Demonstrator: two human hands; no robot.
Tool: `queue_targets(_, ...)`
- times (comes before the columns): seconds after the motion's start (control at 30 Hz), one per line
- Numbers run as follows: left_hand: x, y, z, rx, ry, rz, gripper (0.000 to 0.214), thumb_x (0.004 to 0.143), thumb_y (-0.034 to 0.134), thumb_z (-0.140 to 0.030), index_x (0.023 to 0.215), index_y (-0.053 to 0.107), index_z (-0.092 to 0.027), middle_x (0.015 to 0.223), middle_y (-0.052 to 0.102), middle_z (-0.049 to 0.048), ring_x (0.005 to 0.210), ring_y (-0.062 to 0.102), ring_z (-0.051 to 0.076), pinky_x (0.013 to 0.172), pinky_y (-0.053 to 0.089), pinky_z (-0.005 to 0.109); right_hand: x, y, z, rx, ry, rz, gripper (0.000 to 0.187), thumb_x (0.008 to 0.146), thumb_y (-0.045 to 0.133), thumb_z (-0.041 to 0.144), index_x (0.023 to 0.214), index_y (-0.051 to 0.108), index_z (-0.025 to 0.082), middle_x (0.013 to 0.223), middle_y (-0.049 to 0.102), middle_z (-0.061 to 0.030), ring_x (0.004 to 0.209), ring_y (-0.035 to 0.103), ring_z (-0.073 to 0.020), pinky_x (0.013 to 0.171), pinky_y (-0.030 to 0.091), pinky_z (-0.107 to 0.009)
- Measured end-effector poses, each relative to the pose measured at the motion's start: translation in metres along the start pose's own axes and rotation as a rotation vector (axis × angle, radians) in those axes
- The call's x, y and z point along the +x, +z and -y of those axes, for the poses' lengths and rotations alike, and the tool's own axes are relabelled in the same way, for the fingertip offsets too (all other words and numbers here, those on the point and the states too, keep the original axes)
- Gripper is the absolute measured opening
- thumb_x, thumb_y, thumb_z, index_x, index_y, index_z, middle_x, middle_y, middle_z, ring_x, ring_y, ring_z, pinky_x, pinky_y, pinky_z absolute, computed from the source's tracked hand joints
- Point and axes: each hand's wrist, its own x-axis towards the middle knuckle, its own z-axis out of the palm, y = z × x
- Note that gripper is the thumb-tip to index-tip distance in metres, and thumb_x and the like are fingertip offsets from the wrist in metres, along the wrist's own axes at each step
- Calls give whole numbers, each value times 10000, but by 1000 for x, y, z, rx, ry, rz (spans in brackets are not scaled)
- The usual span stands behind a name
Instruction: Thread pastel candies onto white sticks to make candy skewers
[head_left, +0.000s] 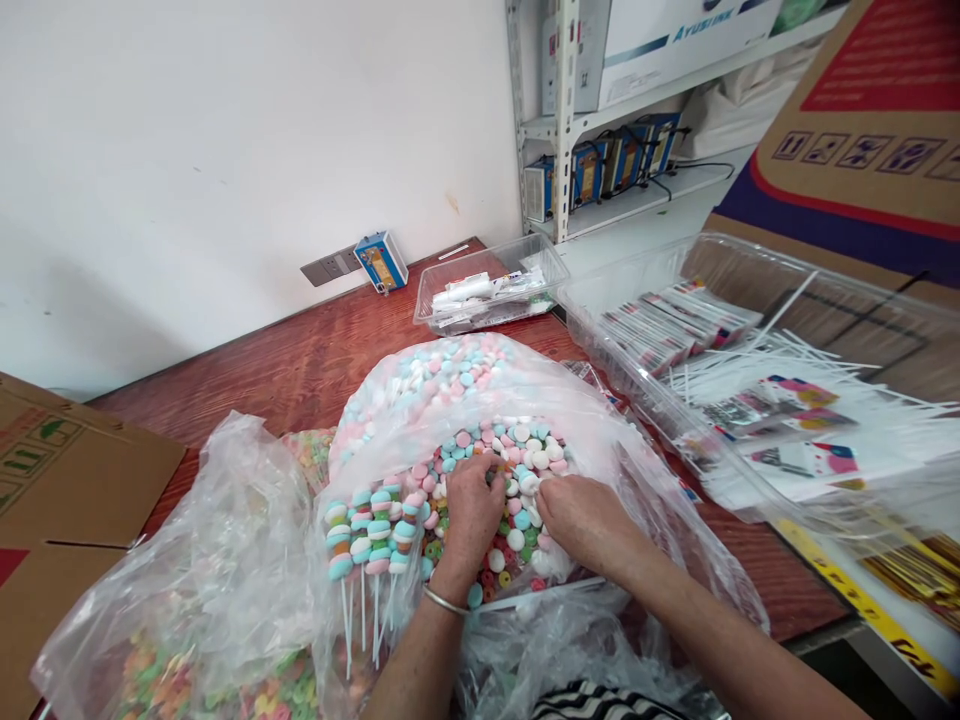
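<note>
My left hand (474, 510), with a metal bangle at the wrist, reaches into a heap of small pink, blue and white candies (517, 540). Its thumb and forefinger are pinched together; whatever lies between them is hidden. Opposite it, my right hand (586, 518) is closed beside a few blue and white candies; what it grips cannot be made out. Green, red and orange ring candies (495, 560) mix into the heap. Left of my hands lie several candy skewers (373, 530), stacked pieces on white sticks. A large clear plastic bag (450, 385) full of similar candies spreads behind the heap.
Another plastic bag (225, 540) with coloured rings lies at left, near a cardboard box (75, 500). At right, a clear tray (667, 410) holds white sticks (862, 400) and printed packets (679, 320). A smaller clear container (555, 262) stands at the back, before metal shelving (566, 130).
</note>
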Motion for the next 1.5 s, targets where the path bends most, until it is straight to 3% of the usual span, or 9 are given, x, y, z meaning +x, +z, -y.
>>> queue_targets(0.23,0,0,-3,-44,42,7,315,754,557,-76,978,719,-227,992,737,42,966,620,231,888,442,370,1,4,2,3,20,6,251,855,500,93,861,747,134,871,763,-161,866,726,-270,697,483,-285)
queue_targets(0.33,0,-1,-2,-92,18,12,289,750,551,-79,938,719,-221,968,735,45,959,623,228,895,449,375,2,4,3,12,20,-13,235,889,488,116,885,722,136,882,763,-142,867,725,-243,690,466,-258)
queue_targets(0.57,5,-9,6,-577,-264,-3,209,803,609,-259,971,701,-177,960,745,74,907,672,213,850,499,347,-17,-1,0,11,-6,-69,355,994,350,260,911,689,194,830,762,-103,788,723,-249,662,439,-291)
queue_targets(0.83,2,-11,-5,-801,-296,82,180,762,679,-274,897,724,-164,828,730,35,749,644,158,721,512,279,-23,-9,2,24,-23,-77,337,988,362,255,882,677,204,796,759,-88,761,716,-252,611,370,-287)
queue_targets(1.07,-12,-11,-24,-1285,-580,127,292,667,808,-331,883,716,-156,861,720,44,763,663,157,709,530,271,-22,11,-5,63,-37,-155,267,1001,380,260,939,636,217,797,751,-50,737,705,-226,575,319,-278)
queue_targets(1.23,-25,-13,-34,-1100,-442,59,253,743,758,-356,891,718,-155,826,711,37,764,635,145,723,510,256,-28,33,-14,261,-13,-233,262,994,384,239,841,596,213,815,710,-35,751,666,-207,620,356,-280)
queue_targets(1.5,-43,2,-40,-824,-260,58,239,863,611,-332,1031,683,-177,933,725,56,831,645,174,756,502,280,-38,41,-11,416,-40,-310,254,925,335,181,715,473,221,711,590,-35,659,561,-190,625,352,-296)
